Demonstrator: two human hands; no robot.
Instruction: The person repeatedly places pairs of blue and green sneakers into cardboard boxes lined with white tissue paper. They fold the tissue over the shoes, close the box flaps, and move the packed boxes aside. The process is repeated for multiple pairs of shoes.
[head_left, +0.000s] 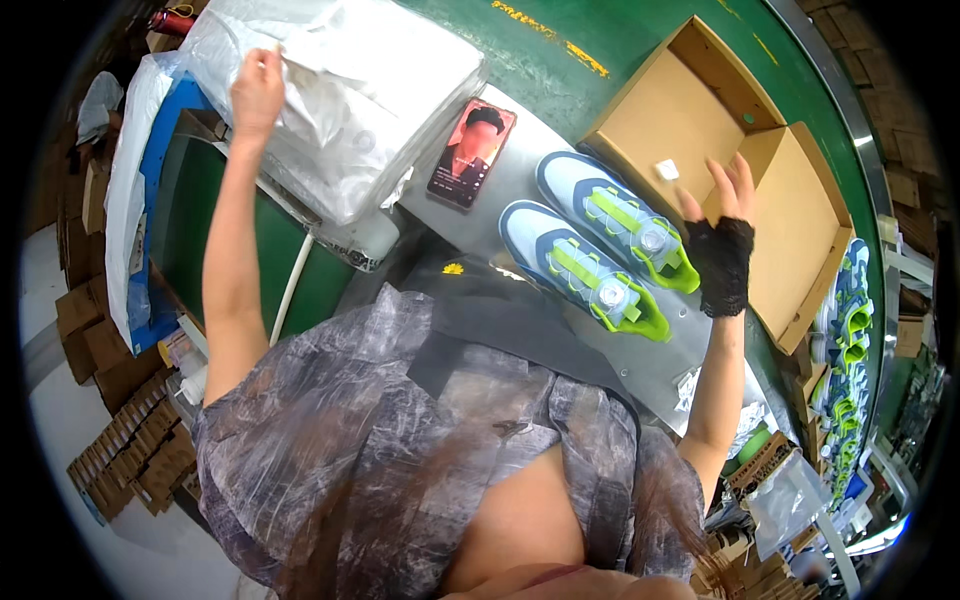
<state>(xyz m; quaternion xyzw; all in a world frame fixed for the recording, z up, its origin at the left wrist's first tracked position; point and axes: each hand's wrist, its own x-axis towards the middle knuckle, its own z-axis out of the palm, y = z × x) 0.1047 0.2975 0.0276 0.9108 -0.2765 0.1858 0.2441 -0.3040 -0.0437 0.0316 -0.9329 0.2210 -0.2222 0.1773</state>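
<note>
In the head view, the open cardboard box (700, 100) at far right holds a small white packet (667, 170), its near edge partly hidden by the right hand (725, 235), open-fingered in a black fingerless glove beside the blue-and-green shoes (575, 262) on the tabletop (640, 372). At far left, the left hand (257, 92) pinches a thin white sheet (305, 100) over a bundle (395, 150) whose contents are unclear. Between bundle and shoes, a phone (472, 155) displays tiny lettering.

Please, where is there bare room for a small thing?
Widest: green table, beyond the phone, between white pile and open box. Narrower: metal strip between phone and shoes. Crowded: around the right hand, close by shoes and box.
</note>
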